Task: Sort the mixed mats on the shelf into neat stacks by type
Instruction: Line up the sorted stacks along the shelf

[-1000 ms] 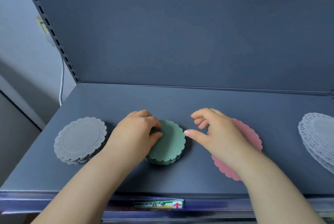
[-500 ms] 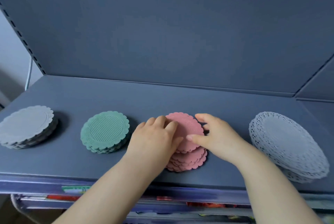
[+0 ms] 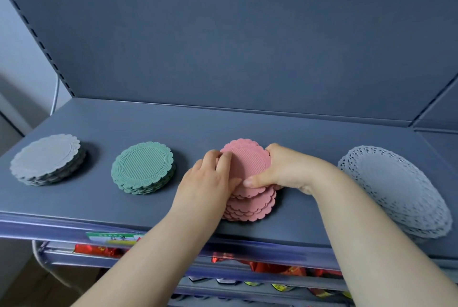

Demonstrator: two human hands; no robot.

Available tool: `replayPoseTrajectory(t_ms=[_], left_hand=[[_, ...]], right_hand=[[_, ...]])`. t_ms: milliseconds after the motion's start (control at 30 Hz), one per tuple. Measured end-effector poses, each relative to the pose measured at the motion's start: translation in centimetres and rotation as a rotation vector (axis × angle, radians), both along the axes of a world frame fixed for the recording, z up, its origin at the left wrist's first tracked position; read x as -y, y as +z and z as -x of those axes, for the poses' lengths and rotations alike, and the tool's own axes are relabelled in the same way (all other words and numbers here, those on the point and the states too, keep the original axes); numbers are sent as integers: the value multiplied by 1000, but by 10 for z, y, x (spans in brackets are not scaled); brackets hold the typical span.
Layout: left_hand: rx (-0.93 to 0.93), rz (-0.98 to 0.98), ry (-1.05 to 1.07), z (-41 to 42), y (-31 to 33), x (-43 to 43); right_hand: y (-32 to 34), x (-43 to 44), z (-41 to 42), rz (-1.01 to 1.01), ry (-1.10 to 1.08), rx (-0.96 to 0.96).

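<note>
Currently, four piles are sitting in a row across the dark blue-grey metal shelf (image 3: 223, 121). Far out at nine o'clock, a stack of pale grey round scalloped mats (image 3: 47, 159) is lying squared up. Closer in on that side, a stack of green round scalloped ribbed mats (image 3: 143, 166) is resting just as tidily. At six o'clock, nearest the wearer, a stack of pink round scalloped mats (image 3: 250, 201) is leaning, its lower mats fanning forward. The left hand (image 3: 210, 183) is curling its fingers over this pile's nine o'clock edge, and the right hand (image 3: 285, 170) is gripping the three o'clock edge, thumb in front. Both are probably squeezing inward to line the upper mats up. At three o'clock, a slumping stack of larger white lacy doily mats (image 3: 394, 187) is lying, likely next for straightening.
</note>
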State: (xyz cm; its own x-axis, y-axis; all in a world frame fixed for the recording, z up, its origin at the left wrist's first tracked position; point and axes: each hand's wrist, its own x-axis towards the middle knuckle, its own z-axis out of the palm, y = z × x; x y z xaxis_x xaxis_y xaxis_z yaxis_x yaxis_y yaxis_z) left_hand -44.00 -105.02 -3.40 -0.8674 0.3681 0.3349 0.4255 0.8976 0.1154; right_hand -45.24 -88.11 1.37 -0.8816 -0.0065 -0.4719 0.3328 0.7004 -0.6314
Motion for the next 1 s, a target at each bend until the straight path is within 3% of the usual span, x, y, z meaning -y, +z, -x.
replayPoseTrajectory(t_ms=[233, 467, 567, 700, 833, 933, 1000], left_hand=[[-23, -71, 6, 2, -7, 1], [12, -157, -20, 3, -7, 6], [115, -217, -13, 1, -1, 7], [334, -530, -35, -3, 12, 16], [371, -880, -197, -6, 35, 15], [354, -996, -285, -7, 48, 12], [348, -960, -286, -5, 46, 13]], right_hand=[[3, 10, -13, 13, -47, -97], [-9, 12, -17, 208, -117, -140], [-14, 13, -22, 268, -154, -204], [-14, 15, -35, 346, -171, -366], [1, 19, -43, 383, -150, -622], [10, 20, -46, 385, -146, -785], [8, 18, -47, 344, -129, -799]])
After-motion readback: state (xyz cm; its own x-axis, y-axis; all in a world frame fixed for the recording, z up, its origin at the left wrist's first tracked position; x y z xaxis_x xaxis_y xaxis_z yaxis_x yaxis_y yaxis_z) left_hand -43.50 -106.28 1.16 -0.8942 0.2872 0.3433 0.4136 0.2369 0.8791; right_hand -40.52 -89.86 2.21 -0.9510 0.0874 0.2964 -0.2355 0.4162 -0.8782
